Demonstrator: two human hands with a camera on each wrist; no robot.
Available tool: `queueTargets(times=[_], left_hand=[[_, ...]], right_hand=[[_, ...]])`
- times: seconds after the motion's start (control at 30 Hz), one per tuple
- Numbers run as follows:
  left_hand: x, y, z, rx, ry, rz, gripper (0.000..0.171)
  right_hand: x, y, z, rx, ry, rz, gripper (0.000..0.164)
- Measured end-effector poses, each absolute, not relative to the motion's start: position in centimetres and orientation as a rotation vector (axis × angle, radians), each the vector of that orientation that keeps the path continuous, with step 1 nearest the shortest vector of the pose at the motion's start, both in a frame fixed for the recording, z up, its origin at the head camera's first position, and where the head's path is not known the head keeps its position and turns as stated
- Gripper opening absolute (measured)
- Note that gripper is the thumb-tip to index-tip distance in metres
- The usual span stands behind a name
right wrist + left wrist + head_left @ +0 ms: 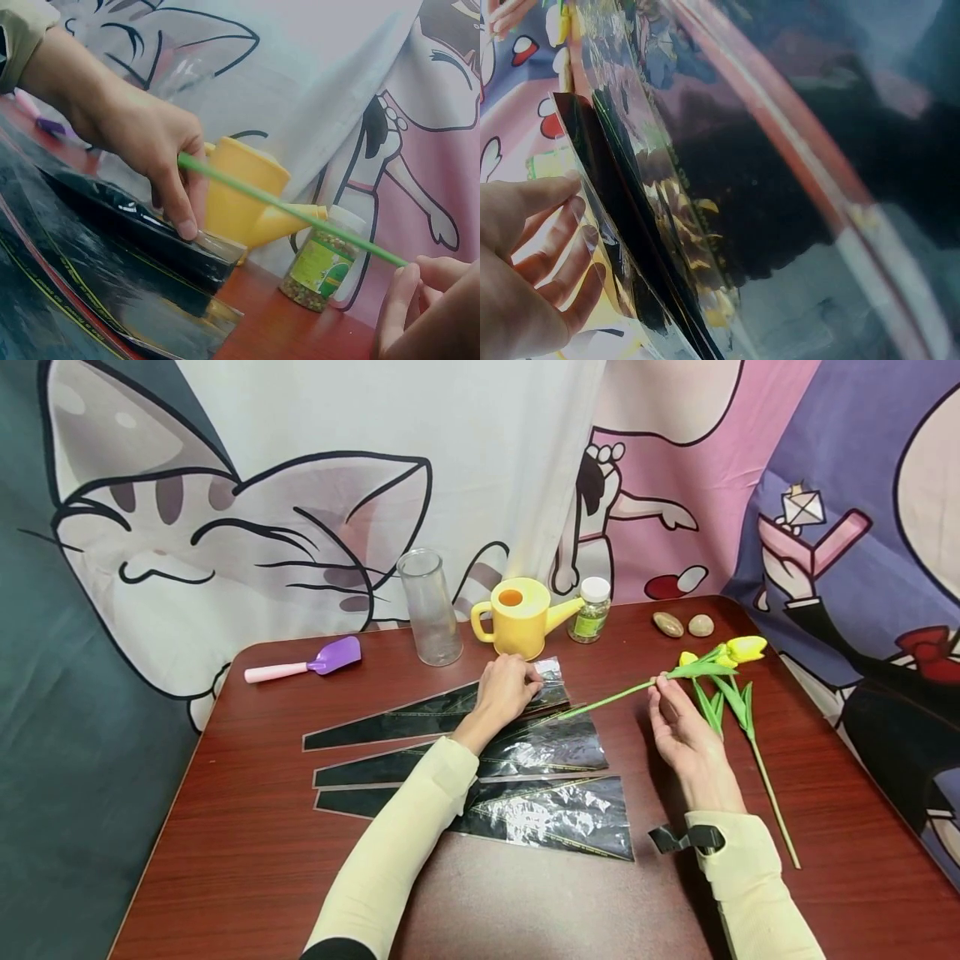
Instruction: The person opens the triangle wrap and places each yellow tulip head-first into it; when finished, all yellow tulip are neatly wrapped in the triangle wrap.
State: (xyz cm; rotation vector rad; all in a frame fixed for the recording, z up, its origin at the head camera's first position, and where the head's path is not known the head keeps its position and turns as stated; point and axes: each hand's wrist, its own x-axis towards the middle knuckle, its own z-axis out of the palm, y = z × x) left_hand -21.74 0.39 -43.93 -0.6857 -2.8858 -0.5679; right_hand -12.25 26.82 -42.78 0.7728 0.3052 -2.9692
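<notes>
Three long, tapered flower sleeves with black backs and clear fronts lie side by side. My left hand (506,689) pinches the wide end of the farthest sleeve (420,718); in the left wrist view, the lifted edge (622,202) stands apart at its mouth. The middle sleeve (547,747) and nearest sleeve (555,814) lie flat. My right hand (686,735) pinches a yellow tulip (746,649) by its green stem (292,210), which points left toward the sleeves. Whether the stem's tip touches the left hand, I cannot tell. Another tulip's stem (776,802) lies right of my right hand.
Along the back of the brown table (255,843) stand a clear glass vase (431,610), a yellow watering can (517,622) and a white-capped jar of granules (590,614). Two stones (667,625) sit at the back right. A purple shovel (337,655) lies at the left.
</notes>
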Motion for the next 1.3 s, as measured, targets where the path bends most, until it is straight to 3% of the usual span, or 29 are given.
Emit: queueTargets(times=[0.1, 0.37, 0.7, 0.93, 1.17, 1.3], left_hand=[[-21.8, 0.3, -44.0, -0.691, -2.882, -0.569, 0.006], [-21.7, 0.2, -44.1, -0.689, -2.880, -0.591, 0.006], [-21.8, 0.1, -44.1, -0.696, -2.870, -0.614, 0.006], [-21.6, 0.0, -43.9, -0.695, -2.896, -0.621, 0.006], [-21.4, 0.0, -43.7, -0.686, -2.895, -0.645, 0.005], [-21.3, -0.1, -43.6, -0.686, -2.901, -0.653, 0.006]], right_hand=[[-12.4, 26.8, -42.9, 0.749, 0.215, -2.966, 0.035], [-12.5, 27.2, -43.1, 0.838, 0.103, -2.890, 0.012], [-12.9, 26.7, -43.3, 0.788, 0.114, -2.933, 0.016], [-14.3, 26.2, -43.4, 1.016, 0.239, -3.086, 0.027], [-15.5, 25.9, -42.8, 1.193, 0.362, -3.227, 0.021], [-15.8, 25.9, -42.7, 1.232, 0.361, -3.275, 0.028]])
